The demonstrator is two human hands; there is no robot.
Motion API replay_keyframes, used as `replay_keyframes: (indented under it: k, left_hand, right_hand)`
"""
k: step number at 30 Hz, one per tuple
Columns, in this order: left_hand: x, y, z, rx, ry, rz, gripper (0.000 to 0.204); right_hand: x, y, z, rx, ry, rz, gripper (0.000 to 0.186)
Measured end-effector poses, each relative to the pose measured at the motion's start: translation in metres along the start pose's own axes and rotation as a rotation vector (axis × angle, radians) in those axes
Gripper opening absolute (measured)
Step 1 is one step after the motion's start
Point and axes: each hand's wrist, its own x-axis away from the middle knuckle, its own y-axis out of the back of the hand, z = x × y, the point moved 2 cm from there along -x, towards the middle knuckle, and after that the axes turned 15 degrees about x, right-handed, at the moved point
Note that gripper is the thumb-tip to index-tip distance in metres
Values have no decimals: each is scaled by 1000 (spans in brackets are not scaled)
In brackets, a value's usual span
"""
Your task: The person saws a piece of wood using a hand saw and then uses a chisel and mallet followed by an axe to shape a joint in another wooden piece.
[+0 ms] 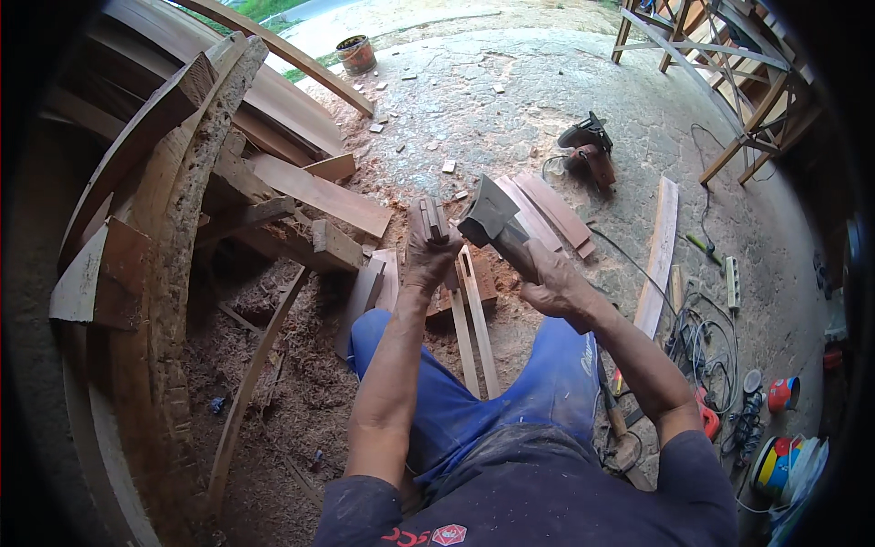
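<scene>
My left hand [427, 260] is wrapped round an upright piece of wood [434, 219], its notched end showing above the fingers. In my right hand [554, 281] is the wooden handle of an axe [489, 211]. The wide, dark metal head points up and left, close beside the wood piece; whether they touch I cannot tell. Below my hands, between my knees, lie two long pale wood strips [480, 328], one with a slot near its far end. A reddish wood block [480, 278] sits behind the strips, partly hidden.
Planks and curved beams [173, 228] are piled at the left above wood shavings. Flat boards [552, 214] and a power tool [591, 150] lie ahead. On the right are cables [706, 346], a power strip [732, 283] and a hammer [613, 410]. A bucket [355, 56] stands far off.
</scene>
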Motion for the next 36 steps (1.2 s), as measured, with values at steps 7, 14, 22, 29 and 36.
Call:
replay_keyframes:
  k: [7, 14, 22, 29, 36]
  left_hand:
    - [-2, 8, 35, 58, -11, 56, 52]
    - [-4, -1, 23, -293, 36, 185, 18]
    - [6, 24, 64, 107, 89, 55, 40]
    - [9, -7, 22, -34, 81, 82, 21]
    - [7, 15, 47, 144, -2, -29, 53]
  right_hand:
    - [-20, 92, 95, 113, 320, -419, 35]
    - [-45, 44, 66, 475, 210, 97, 28]
    - [-37, 92, 118, 197, 355, -367, 43]
    - [-50, 46, 73, 546, 208, 163, 25]
    - [-48, 97, 111, 251, 263, -236, 26]
